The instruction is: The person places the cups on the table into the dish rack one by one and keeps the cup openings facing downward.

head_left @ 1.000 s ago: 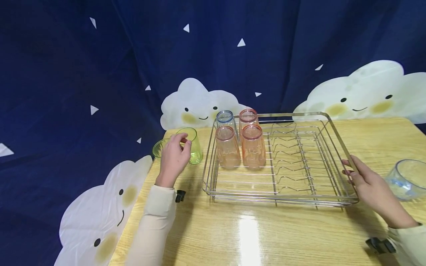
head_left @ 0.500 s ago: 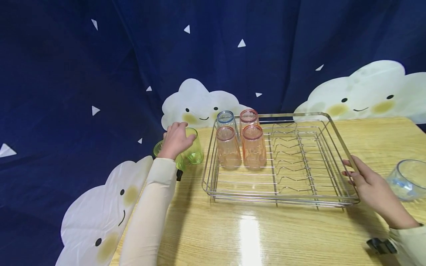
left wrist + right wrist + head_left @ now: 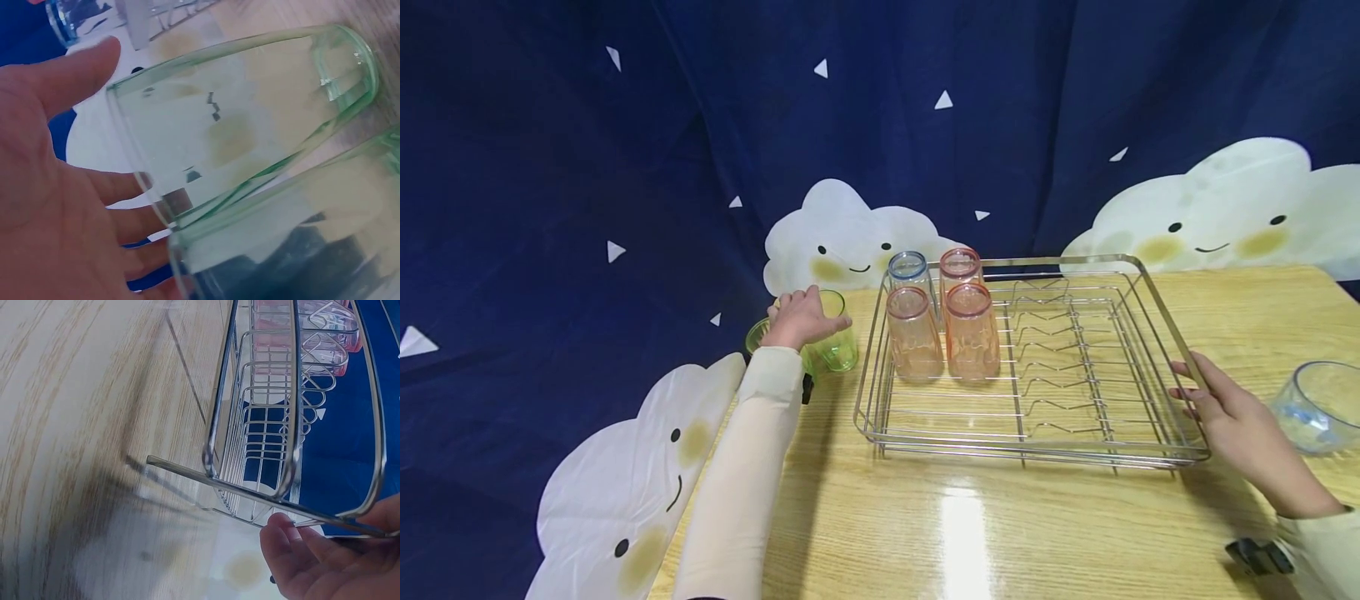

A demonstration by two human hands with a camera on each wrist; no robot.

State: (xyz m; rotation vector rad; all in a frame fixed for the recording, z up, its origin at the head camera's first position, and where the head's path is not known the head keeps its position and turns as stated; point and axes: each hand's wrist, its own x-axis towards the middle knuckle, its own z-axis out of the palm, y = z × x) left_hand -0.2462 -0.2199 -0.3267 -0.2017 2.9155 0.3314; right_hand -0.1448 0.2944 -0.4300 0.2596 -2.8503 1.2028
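My left hand (image 3: 801,321) is at the mouth of an upright green drinking glass (image 3: 840,354), thumb on one side and fingers on the other. In the left wrist view, the thumb stands apart from this glass (image 3: 237,119) while the fingertips reach its rim. A second green glass (image 3: 756,335) is beside it, partly hidden by the hand. My right hand (image 3: 1243,425) grips the right side of a wire dish rack (image 3: 1168,321), fingers curled under its rail in the right wrist view. Upside-down tumblers, pink (image 3: 913,346), orange (image 3: 973,346), red-rimmed (image 3: 961,265) and blue-rimmed (image 3: 908,267), stand at the rack's left.
A wide clear bluish glass (image 3: 1318,417) stands right of my right hand. The wooden table (image 3: 880,525) ends at the left near the dark blue cloud-patterned curtain (image 3: 587,150), which also hangs behind the rack.
My left hand has risen off the green glasses' rims, shifted, then lowered with its thumb spread over the right-hand green glass. My right hand and the rack have stayed put.
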